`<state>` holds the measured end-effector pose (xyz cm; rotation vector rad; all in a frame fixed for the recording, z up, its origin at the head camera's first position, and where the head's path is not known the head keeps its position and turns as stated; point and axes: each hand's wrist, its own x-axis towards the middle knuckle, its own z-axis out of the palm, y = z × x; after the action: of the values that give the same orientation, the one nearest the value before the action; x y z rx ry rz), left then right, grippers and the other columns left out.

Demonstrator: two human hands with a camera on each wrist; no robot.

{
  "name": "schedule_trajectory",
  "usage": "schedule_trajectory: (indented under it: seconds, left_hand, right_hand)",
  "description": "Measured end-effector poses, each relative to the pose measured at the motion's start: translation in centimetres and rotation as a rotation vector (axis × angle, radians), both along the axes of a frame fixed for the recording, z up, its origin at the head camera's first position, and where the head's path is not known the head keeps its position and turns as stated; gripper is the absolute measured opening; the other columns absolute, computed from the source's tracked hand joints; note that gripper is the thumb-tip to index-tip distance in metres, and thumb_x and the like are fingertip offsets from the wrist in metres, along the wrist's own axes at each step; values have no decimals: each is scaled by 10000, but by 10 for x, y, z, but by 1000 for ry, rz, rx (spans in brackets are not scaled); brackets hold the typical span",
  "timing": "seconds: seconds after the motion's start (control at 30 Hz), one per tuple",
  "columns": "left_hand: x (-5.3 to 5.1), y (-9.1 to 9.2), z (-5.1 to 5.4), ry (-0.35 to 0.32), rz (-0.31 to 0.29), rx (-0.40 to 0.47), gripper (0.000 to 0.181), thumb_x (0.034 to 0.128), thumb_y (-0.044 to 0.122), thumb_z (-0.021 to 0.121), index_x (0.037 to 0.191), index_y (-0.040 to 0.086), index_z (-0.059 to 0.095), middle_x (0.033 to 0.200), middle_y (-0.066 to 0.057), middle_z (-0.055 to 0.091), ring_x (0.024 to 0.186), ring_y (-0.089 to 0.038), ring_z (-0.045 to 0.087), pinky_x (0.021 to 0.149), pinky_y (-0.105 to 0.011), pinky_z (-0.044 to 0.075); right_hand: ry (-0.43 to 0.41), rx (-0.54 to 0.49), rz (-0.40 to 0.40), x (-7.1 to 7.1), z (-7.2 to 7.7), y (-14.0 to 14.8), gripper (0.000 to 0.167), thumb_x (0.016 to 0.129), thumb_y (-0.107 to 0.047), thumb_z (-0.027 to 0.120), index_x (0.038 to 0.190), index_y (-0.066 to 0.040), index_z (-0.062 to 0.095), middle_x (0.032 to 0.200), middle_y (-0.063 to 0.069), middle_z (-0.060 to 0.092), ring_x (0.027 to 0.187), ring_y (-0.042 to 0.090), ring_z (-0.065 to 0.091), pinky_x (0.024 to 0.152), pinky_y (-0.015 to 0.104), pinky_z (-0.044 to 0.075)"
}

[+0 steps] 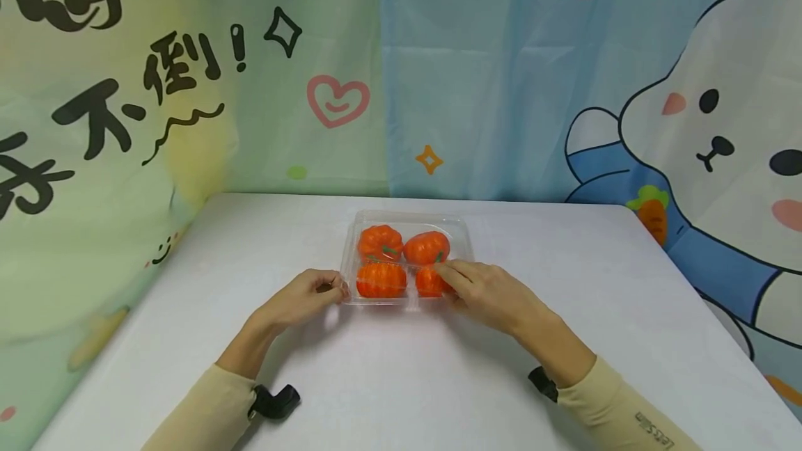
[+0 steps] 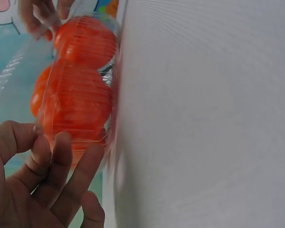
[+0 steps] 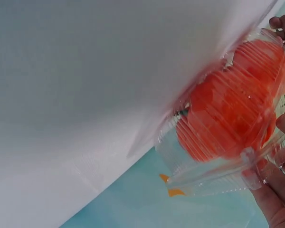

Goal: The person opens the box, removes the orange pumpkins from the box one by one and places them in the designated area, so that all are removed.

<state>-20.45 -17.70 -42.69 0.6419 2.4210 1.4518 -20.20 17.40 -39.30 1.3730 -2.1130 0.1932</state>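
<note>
A clear plastic box [image 1: 410, 303] holds several orange toy pumpkins with green stems, in two rows. My left hand [image 1: 310, 296] is at its front left corner, and in the left wrist view thumb and index finger pinch the clear edge [image 2: 42, 124]. Curled over the front right pumpkin [image 1: 429, 282], my right hand [image 1: 491, 298] grips it, partly hiding it. Next to that one sits the front left pumpkin [image 1: 381, 280]; behind them lie a ribbed pumpkin [image 1: 379, 241] and a smoother one [image 1: 427, 247]. In the right wrist view my right fingers [image 3: 274, 192] are also close to the box rim.
The box stands near the back edge of a white table [image 1: 401, 381]. A printed cloth backdrop [image 1: 489, 89] hangs behind and to the left. Each wrist carries a black camera mount [image 1: 276, 402].
</note>
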Motion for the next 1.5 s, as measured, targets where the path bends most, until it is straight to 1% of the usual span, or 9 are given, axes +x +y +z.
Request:
schedule_trajectory:
  seconds: [0.3, 0.5, 0.67, 0.8, 0.93, 1.07, 1.2, 1.37, 1.5]
  left_hand:
    - [-1, 1, 4, 56, -37, -27, 248, 975, 70, 598, 745, 81, 505, 723, 46, 469, 695, -91, 433, 606, -215, 302]
    - [-3, -9, 9, 74, -29, -38, 243, 962, 60, 596, 738, 88, 506, 705, 45, 450, 695, -91, 454, 612, -208, 339]
    - [-2, -15, 9, 37, -29, -30, 235, 976, 93, 602, 756, 74, 523, 710, 31, 447, 682, -86, 431, 600, -213, 317]
    - [0, -12, 4, 9, -43, -10, 238, 978, 83, 589, 756, 62, 508, 738, 11, 457, 715, -102, 436, 605, -225, 302]
    - [2, -11, 2, -14, -60, 7, 225, 991, 83, 573, 776, 47, 520, 791, -13, 504, 789, -128, 491, 637, -215, 371]
    - [3, -11, 3, -29, -64, 18, 205, 997, 83, 554, 800, 31, 529, 854, -35, 548, 881, -190, 550, 670, -235, 484]
    - [3, -12, 2, -54, -69, 44, 188, 993, 60, 535, 809, 24, 523, 910, -80, 580, 964, -271, 590, 684, -290, 561]
    - [3, -14, 0, -69, -64, 52, 165, 984, 50, 522, 823, 15, 533, 951, -152, 610, 990, -302, 602, 711, -325, 585]
    - [3, -13, 0, -52, -49, 32, 174, 984, 63, 509, 863, -37, 581, 961, -173, 636, 956, -292, 595, 720, -321, 584]
  right_hand:
    - [-71, 2, 23, -4, 10, 4, 525, 707, -32, 921, 1163, 31, 668, 984, 83, 680, 753, 164, 687, 706, 279, 611]
    - [-64, -18, 33, -8, 26, 16, 539, 683, 21, 903, 1179, 34, 691, 1054, 114, 727, 877, 235, 749, 727, 330, 619]
    - [-60, -92, 29, -15, 40, 21, 583, 696, -8, 908, 1237, 40, 695, 1138, 152, 732, 979, 302, 745, 776, 387, 618]
    - [-40, -177, -31, -24, 38, 18, 533, 818, -98, 844, 1321, -53, 673, 1186, 154, 687, 1018, 326, 702, 830, 454, 611]
    - [-68, -313, -100, -33, 37, 18, 531, 865, -95, 810, 1370, -113, 647, 1168, 156, 634, 984, 312, 666, 771, 431, 605]
    - [-119, -442, -91, -44, 35, 18, 578, 855, 3, 796, 1398, -79, 616, 1192, 161, 617, 986, 271, 639, 777, 352, 569]
    - [-181, -498, -105, -50, 31, 17, 629, 859, 17, 782, 1441, -90, 570, 1259, 180, 582, 1059, 287, 612, 826, 402, 566]
    - [-385, -593, -169, -51, 26, 16, 699, 893, -12, 759, 1503, -92, 429, 1353, 184, 547, 1231, 337, 579, 922, 543, 572]
    - [-543, -685, -195, -54, 24, 13, 681, 932, -30, 724, 1505, -73, 359, 1447, 149, 518, 1323, 317, 546, 1017, 490, 516]
